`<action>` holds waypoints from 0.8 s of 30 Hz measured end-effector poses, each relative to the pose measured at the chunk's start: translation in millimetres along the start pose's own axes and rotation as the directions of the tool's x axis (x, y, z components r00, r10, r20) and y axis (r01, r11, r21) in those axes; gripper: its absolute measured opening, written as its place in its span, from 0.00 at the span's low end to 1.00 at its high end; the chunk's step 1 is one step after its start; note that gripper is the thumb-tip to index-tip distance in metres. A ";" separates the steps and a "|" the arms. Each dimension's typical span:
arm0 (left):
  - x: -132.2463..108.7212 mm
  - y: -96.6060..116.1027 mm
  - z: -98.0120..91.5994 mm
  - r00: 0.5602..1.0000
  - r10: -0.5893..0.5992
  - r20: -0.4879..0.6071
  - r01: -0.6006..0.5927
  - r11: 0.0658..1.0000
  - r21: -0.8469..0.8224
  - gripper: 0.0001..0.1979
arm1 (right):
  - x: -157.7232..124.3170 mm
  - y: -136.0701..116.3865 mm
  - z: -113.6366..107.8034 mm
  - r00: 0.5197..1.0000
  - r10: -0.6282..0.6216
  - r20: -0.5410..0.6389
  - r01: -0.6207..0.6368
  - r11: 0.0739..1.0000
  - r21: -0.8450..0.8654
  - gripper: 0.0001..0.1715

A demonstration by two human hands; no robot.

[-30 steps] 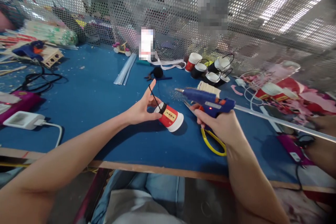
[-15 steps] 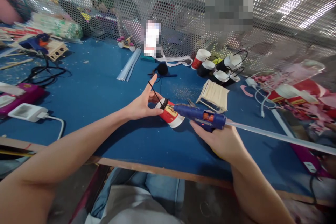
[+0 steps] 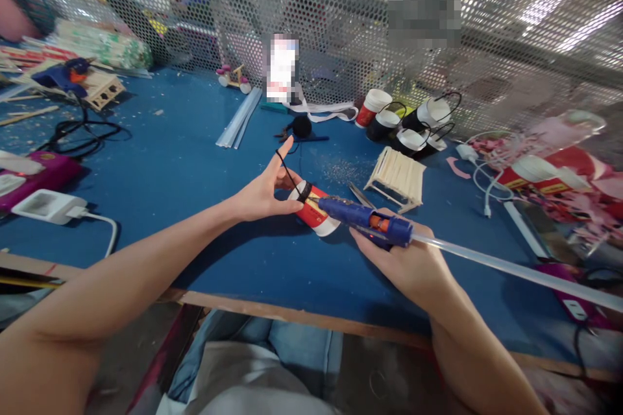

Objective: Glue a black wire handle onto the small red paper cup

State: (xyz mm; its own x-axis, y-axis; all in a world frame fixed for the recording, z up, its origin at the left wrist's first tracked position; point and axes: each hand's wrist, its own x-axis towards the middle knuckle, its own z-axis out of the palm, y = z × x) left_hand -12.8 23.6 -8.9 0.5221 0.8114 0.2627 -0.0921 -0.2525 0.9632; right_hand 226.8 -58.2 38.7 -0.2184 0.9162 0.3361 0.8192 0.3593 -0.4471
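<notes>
My left hand [image 3: 270, 191] grips a red and white paper cup [image 3: 318, 219] that lies tilted just over the blue table. A black band circles the cup near its end, and a thin black cord [image 3: 288, 168] rises from it past my raised index finger. In my right hand [image 3: 413, 266] is a blue hot glue gun [image 3: 360, 215], its trigger side hidden by my fingers. The gun's nozzle meets the cup beside the black band; whether it touches cannot be seen. A long clear glue stick [image 3: 506, 267] sticks out of the gun's back.
Behind the cup lie tweezers [image 3: 361, 196] and a small wooden-stick frame [image 3: 396, 176]. Several paper cups [image 3: 387, 122] with black cords stand at the back right. Clear glue sticks [image 3: 239, 118] lie at the back. A second glue gun [image 3: 61, 80] and a purple power strip [image 3: 43, 178] are left.
The glue gun's back end has swung slightly down and left, with its nozzle still at the band. My left hand and the cup have barely moved.
</notes>
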 end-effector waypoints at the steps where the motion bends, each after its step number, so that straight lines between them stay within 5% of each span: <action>1: 0.0 0.3 0.1 1.000 -0.002 -0.001 0.002 1.000 0.005 0.55 | -0.3 0.3 0.1 1.000 0.001 0.008 -0.001 1.000 -0.005 0.07; 24: 1.9 -5.7 -2.8 0.994 0.088 0.064 -0.088 0.996 -0.003 0.56 | -2.3 -4.5 -3.1 1.000 0.005 0.028 -0.004 0.999 -0.040 0.05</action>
State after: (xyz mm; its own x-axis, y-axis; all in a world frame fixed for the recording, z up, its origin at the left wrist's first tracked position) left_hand -13.6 28.1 -13.8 0.5653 0.7508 0.3418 -0.1401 -0.3209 0.9367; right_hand 225.2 -62.4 42.6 -0.2293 0.9225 0.3103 0.8403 0.3486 -0.4152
